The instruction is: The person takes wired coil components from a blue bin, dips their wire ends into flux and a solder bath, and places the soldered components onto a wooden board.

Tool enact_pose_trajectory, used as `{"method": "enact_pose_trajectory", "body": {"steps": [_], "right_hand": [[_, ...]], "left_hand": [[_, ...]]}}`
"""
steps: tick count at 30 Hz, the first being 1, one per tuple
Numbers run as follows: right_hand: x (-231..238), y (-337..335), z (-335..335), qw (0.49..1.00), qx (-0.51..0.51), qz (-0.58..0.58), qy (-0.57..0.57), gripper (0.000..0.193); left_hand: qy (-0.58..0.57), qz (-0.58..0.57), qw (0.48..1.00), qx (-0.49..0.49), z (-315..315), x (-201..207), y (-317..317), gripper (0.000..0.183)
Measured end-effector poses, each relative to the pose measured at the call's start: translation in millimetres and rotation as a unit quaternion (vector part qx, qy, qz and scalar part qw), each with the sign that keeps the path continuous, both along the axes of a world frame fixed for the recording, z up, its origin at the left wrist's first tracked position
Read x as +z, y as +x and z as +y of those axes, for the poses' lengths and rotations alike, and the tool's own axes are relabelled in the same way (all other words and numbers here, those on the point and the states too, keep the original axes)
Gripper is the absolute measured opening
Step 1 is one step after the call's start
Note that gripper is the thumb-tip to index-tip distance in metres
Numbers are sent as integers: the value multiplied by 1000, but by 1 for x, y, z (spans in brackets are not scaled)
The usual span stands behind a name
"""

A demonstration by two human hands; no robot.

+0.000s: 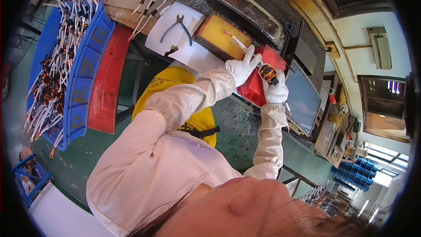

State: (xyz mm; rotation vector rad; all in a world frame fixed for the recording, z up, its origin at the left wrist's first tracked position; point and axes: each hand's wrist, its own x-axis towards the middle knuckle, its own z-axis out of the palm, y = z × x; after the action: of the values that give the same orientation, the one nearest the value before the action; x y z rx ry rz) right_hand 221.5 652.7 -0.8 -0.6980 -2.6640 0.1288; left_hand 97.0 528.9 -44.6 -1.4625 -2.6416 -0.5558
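Right hand [275, 91] is gripping the coil [267, 73] above the red box [251, 89] — left hand [241, 69] is pinching a white wire [238, 41], its end reaching over yellow tray [212, 30] — pliers [180, 20] are lying nearby

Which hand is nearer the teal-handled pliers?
Left. The left hand is below and right of the pliers in view; the right hand is farther that way, holding a wire-wound coil.

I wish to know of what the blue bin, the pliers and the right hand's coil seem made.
Blue bin: probably plastic, slightly glossy, with a moulded rim. Pliers: dark head, likely steel; blue-green handles, perhaps plastic-coated. Coil: shiny orange-brown turns, likely copper wire; the black parts' material is unclear.
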Motion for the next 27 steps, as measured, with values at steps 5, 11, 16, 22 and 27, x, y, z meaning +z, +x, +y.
{"method": "enact_pose_trajectory", "body": {"steps": [5, 11, 16, 22, 27], "right_hand": [[7, -2, -2, 1000, 16, 9, 12, 51], [10, -3, -6, 1000, 7, 19, 6, 46], [11, -5, -6, 1000, 6, 14, 7, 45], [14, -6, -5, 1000, 6, -1, 4, 44], [15, -6, -7, 1000, 4, -9, 2, 44]], "left_hand": [[-2, -10, 1000, 7, 1, 1, 1, 65], [27, -54, 998, -9, 0, -3, -2, 64], [20, -49, 999, -4, 1, -5, -1, 65], [10, -40, 999, -8, -2, -1, -2, 70], [14, -41, 999, -11, -3, -3, -2, 70]]}}
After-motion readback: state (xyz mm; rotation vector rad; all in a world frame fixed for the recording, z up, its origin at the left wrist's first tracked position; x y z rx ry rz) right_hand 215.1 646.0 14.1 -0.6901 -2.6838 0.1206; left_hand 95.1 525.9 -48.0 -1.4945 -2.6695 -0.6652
